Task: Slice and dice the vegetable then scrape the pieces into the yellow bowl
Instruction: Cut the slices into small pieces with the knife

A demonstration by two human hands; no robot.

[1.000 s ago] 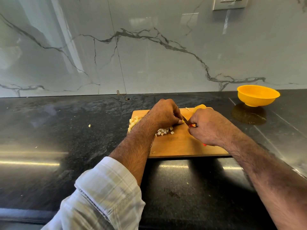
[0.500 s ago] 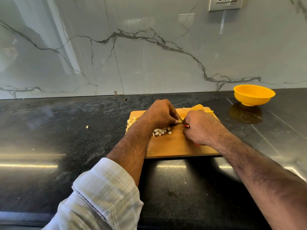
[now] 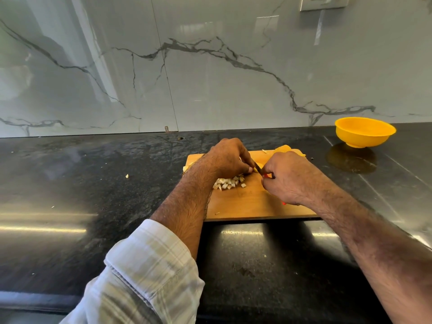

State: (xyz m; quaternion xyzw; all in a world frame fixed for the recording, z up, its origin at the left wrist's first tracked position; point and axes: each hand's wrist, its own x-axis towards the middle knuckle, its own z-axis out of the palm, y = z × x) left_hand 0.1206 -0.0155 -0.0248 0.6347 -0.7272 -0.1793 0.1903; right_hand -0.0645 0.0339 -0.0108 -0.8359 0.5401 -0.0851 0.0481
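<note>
Both hands have shifted only slightly since the earlier frames, staying close together over the cutting board (image 3: 245,204), and the diced pile looks much the same. The left hand (image 3: 228,160) is curled, fingertips down on the vegetable being cut, which it hides almost wholly; whether it pinches the piece or only presses it cannot be told. The right hand (image 3: 288,176) grips the knife (image 3: 257,169) by its red handle, of which only small bits show. A short stretch of dark blade sticks out between the two hands, pointing away and to the left, toward the left hand's fingertips.

Pale diced pieces (image 3: 230,182) lie in a loose heap on the board just this side of the left hand, and more yellowish pieces (image 3: 185,169) peek out at the board's left edge behind the left wrist. A yellow chunk (image 3: 284,148) sits at the board's far edge beyond the right hand. The board's long side runs left to right on the dark stone counter (image 3: 93,183).

The yellow bowl (image 3: 364,132) stands upright, well apart to the far right near the marble wall (image 3: 210,78). One stray bit (image 3: 127,176) lies on the counter left of the board. A checked sleeve (image 3: 149,272) covers the left forearm. A wall socket plate (image 3: 323,2) shows at the top; no writing can be read.
</note>
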